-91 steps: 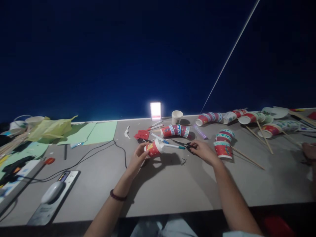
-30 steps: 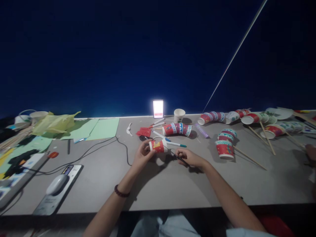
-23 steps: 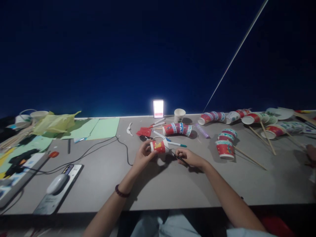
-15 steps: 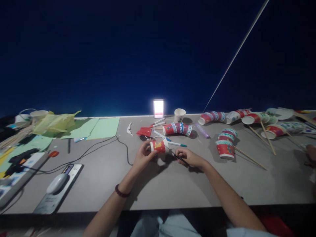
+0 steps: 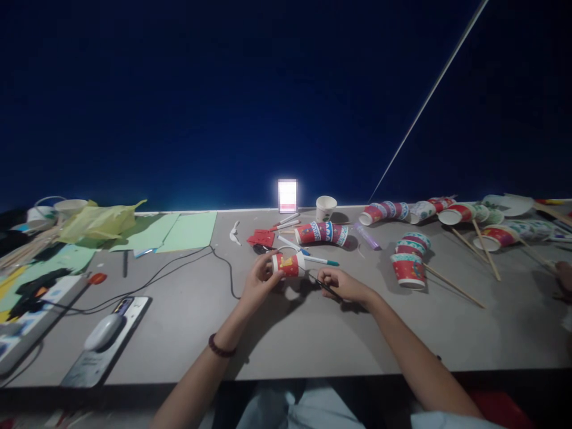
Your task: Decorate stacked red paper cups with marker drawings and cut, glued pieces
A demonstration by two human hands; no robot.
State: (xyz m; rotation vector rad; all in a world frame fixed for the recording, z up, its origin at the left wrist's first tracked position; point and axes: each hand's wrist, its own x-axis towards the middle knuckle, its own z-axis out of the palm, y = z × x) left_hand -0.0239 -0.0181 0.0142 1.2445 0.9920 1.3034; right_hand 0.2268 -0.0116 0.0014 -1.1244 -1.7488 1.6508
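Observation:
My left hand (image 5: 263, 274) is closed around a small red paper cup (image 5: 288, 264) with a yellow print, held on its side just above the table, white rim to the right. My right hand (image 5: 337, 283) grips a thin tool with a dark handle (image 5: 328, 289). The tool's slim tip points at the cup's open end; its exact kind and whether it touches the cup I cannot tell. Just behind the cup lie a marker with a teal cap (image 5: 322, 261) and a red piece (image 5: 261, 239). A row of nested patterned cups (image 5: 320, 233) rests farther back.
Several nested cup pieces (image 5: 410, 268) with wooden sticks lie to the right. A white cup (image 5: 326, 208) stands by the wall. On the left are green paper (image 5: 190, 231), a black cable (image 5: 179, 260), a power strip (image 5: 49, 313) and a phone (image 5: 96, 360). Another person's hand (image 5: 563, 275) shows at the right edge.

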